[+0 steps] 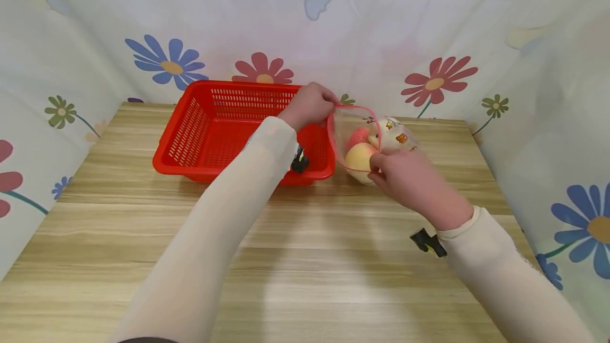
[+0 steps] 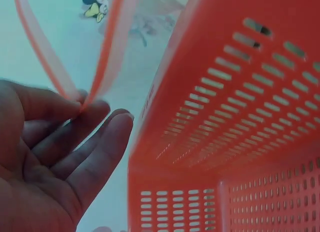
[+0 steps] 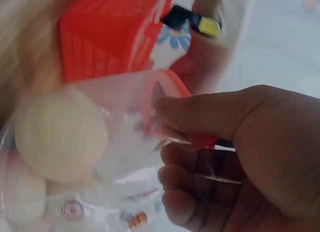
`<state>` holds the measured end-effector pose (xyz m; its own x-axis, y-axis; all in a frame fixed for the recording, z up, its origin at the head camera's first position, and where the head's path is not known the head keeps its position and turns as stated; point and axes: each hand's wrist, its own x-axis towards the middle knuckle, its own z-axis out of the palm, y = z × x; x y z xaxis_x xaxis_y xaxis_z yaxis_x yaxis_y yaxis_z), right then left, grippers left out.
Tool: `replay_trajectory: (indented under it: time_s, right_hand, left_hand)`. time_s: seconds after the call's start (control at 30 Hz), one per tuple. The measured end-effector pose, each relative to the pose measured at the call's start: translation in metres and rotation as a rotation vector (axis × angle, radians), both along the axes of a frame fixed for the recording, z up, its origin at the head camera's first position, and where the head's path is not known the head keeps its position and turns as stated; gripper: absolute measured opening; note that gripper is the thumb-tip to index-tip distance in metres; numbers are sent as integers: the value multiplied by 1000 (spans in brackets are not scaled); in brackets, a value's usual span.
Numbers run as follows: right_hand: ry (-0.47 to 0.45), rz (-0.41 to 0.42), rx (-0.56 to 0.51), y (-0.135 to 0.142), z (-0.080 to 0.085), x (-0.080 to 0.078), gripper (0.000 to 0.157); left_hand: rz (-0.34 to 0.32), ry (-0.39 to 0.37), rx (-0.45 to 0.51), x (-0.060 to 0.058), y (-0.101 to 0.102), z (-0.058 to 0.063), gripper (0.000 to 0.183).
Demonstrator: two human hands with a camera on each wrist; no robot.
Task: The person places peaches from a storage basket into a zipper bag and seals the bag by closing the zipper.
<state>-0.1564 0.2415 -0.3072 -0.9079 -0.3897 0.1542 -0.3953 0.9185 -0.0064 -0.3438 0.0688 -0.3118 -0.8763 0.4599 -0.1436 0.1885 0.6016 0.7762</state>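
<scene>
A clear plastic bag with a red-trimmed mouth and small cartoon prints stands at the right of the red basket, its mouth spread wide. My left hand pinches the far left corner of the rim between thumb and finger, as the left wrist view shows too. On the near right side my right hand pinches the rim; in the right wrist view its thumb presses on the red trim. Inside the bag lie a round yellowish peach-like fruit and a pinkish-red thing. Other contents are partly hidden.
The red plastic basket with slotted walls sits left of the bag, under my left forearm; no contents show in its visible part. Both stand on a wood-grain table. A flowered curtain surrounds the table's back and sides.
</scene>
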Motion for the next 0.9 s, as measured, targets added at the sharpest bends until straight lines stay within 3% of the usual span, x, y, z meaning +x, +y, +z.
replay_trajectory:
  time_s: [0.1,0.23,0.47,0.63,0.8,0.9]
  right_hand:
    - [1,-4,-38,12,9,4,14]
    - [39,6,-70,30,20,8,11]
    - [230,92,-99,63,31,11,11]
    - [342,102,-126,92,43,9,21]
    - [376,12,-181,118,52,8,21]
    - [384,-41,-236,130,52,6,22]
  left_hand:
    - [-32,6,-31,-1,-3,1,36]
    - [-96,89,-100,0,-3,1,36]
    - [-156,280,-168,6,1,7,24]
    - [-123,300,-105,11,1,18,20]
    - [-109,290,-22,17,1,30,24]
    - [-130,327,-13,20,2,36,23]
